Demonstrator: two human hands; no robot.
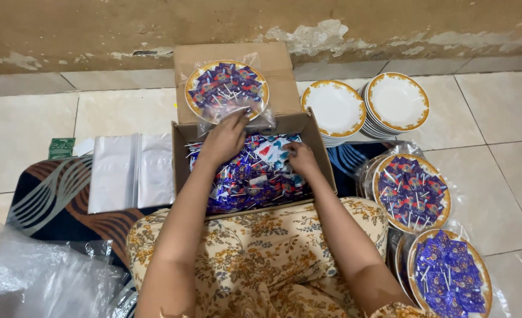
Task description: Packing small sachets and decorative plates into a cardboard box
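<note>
An open cardboard box (323,159) in front of me is full of small wrapped candies (255,176) in blue and white wrappers. My left hand (224,139) reaches over the box's far edge and touches a gold-rimmed plate (226,88) heaped with candies and covered in clear plastic, which rests on the box flap. My right hand (300,158) is down among the loose candies in the box, fingers curled on some of them.
Two stacks of empty white gold-rimmed plates (364,109) stand on the tiled floor at the right. Wrapped filled plates (411,191) (449,277) lie at my right. Clear plastic bags (130,171) lie left; crumpled plastic (31,277) lower left. A wall runs behind.
</note>
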